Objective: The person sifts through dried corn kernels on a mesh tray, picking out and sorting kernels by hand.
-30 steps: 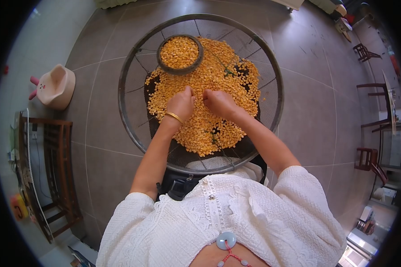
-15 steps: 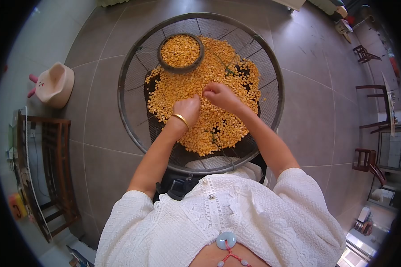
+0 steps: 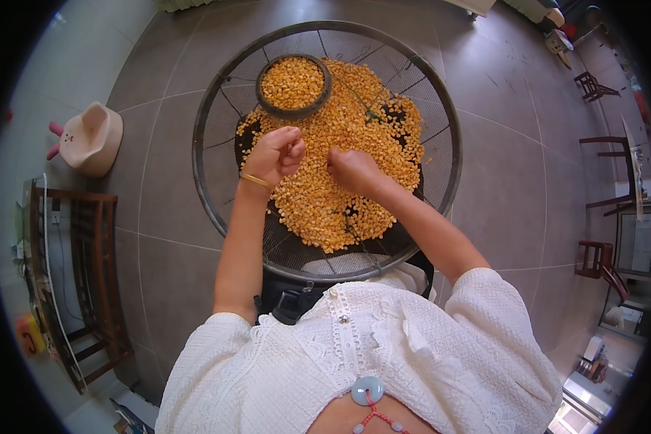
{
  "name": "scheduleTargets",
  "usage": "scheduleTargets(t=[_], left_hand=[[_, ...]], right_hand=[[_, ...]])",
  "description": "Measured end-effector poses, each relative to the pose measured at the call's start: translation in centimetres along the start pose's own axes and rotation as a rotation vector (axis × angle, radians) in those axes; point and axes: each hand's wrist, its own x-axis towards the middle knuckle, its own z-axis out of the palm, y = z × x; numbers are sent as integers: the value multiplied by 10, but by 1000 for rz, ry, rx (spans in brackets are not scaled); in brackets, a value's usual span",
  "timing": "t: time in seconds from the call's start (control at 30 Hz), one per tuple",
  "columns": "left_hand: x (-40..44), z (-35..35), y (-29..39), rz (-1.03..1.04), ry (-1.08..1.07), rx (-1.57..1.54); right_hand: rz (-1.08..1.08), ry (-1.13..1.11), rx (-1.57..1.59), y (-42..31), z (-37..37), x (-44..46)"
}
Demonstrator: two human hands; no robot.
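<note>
Loose yellow corn kernels [image 3: 325, 210] lie spread over a wide round mesh sieve [image 3: 452, 155] with a dark rim. A dark round bowl [image 3: 325, 98] filled with kernels stands in its upper left part. My left hand [image 3: 278, 155], with a gold bangle at the wrist, is raised over the left side of the kernels below the bowl, its fingers curled closed. My right hand [image 3: 356, 172] is low over the middle of the kernels, knuckles up and fingers closed. Whatever either hand holds is hidden inside the fingers.
The sieve rests at my lap above a grey tiled floor [image 3: 499, 188]. A cream child's potty seat [image 3: 94, 141] with pink handles stands at left, near a dark wooden chair [image 3: 87, 267]. Low wooden stools [image 3: 594, 259] are along the right side.
My left hand has moved up and left, away from my right hand, and turned so its curled fingers show. My right hand has shifted slightly down over the kernels.
</note>
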Motion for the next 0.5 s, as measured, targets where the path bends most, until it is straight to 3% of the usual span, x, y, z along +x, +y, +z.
scheduleTargets(t=[0.17, 0.23, 0.27, 0.33, 0.37, 0.4, 0.43, 0.47, 0.5], left_hand=[[0, 8, -2, 22, 104, -153], [5, 0, -5, -26, 5, 162], [9, 1, -13, -26, 5, 162], [20, 11, -36, 137, 195, 901], [23, 10, -46, 288, 201, 1196], [19, 16, -49, 288, 202, 1196], [13, 22, -51, 275, 202, 1467], [11, 27, -53, 258, 197, 1738], [12, 29, -55, 259, 194, 1737]], right_hand=[[6, 43, 10, 4, 2, 2], [-36, 114, 548, 13, -7, 5], [-36, 115, 547, 21, -14, 6], [-167, -151, 1543, 37, -33, 2], [-167, -152, 1543, 39, -37, 0], [-250, -173, 1820, 38, -43, -3], [-336, -193, 2096, 37, -48, -5], [-335, -191, 2096, 35, -52, -7], [-235, -178, 2055, 31, -58, -11]])
